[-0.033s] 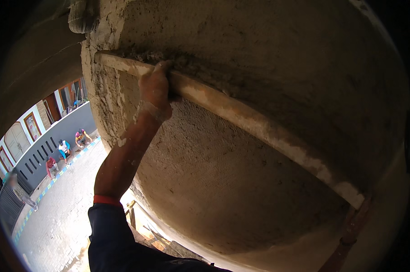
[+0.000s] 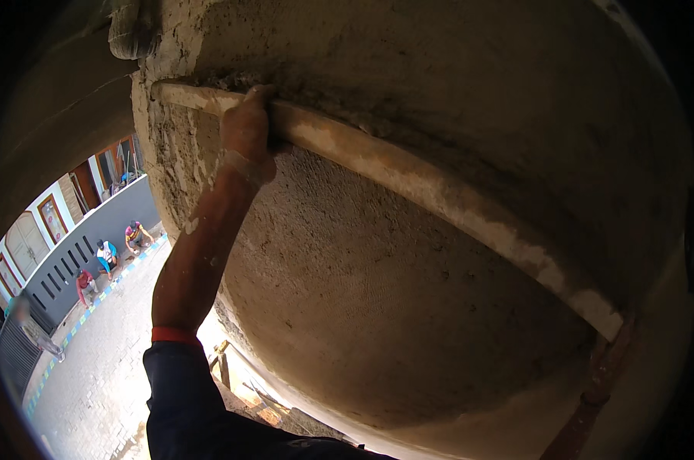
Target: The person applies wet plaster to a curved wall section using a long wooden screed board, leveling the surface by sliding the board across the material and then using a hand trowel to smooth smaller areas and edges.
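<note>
A long plasterer's straightedge (image 2: 408,172) lies slantwise across a freshly plastered wall (image 2: 347,284), from upper left to lower right. Near its upper-left end my left hand (image 2: 247,132) is closed around it, thumb over the top edge. My right hand (image 2: 612,354), dim in shadow, grips the lower-right end; some of its fingers are hidden. Wet mortar (image 2: 347,113) is heaped in a ragged line along the upper edge. Below the straightedge the plaster looks rough and pitted.
At the left, the wall ends in a rough edge (image 2: 151,146) beside a rounded pipe-like piece (image 2: 131,34). Far below, several people (image 2: 108,257) are along a painted kerb by a grey fence (image 2: 63,264). Timber pieces (image 2: 223,364) stand below my left arm.
My left hand and the straightedge's upper end have shifted slightly left and up. The lower end with my right hand has moved a little to the right and up.
</note>
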{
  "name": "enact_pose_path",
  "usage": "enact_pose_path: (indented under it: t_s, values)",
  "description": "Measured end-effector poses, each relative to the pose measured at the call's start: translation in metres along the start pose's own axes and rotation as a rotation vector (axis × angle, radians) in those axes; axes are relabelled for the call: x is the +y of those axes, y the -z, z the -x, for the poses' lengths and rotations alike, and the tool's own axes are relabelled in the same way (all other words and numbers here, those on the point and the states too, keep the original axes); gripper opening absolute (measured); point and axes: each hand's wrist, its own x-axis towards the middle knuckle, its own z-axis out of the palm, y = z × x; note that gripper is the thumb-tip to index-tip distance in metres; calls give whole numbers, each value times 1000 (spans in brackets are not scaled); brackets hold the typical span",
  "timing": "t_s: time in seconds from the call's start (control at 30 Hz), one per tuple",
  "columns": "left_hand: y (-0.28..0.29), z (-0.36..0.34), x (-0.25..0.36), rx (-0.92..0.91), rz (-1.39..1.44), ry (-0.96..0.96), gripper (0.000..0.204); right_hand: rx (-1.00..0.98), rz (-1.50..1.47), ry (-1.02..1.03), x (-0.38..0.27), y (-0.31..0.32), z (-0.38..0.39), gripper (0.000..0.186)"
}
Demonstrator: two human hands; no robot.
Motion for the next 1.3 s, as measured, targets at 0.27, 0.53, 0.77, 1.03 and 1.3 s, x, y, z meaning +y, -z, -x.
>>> enact_pose_path:
  t_s: [0.27,0.53,0.77,1.03,1.3]
  values:
    - [34,-116,55,-79,-78,-96,27,80,34,64,-54,21,-125,53]
    - [28,-82,35,4,-45,43,29,-120,-96,7,-45,38,-114,58]
    - [-2,55,-41,107,-20,230,40,-36,-88,157,42,4,-2,46]
    - [-13,82,-42,124,-54,294,59,5,171,123,69,-33,68,50]
    - [-3,-77,48,-63,16,-72,30,52,97,19,17,12,-106,47]
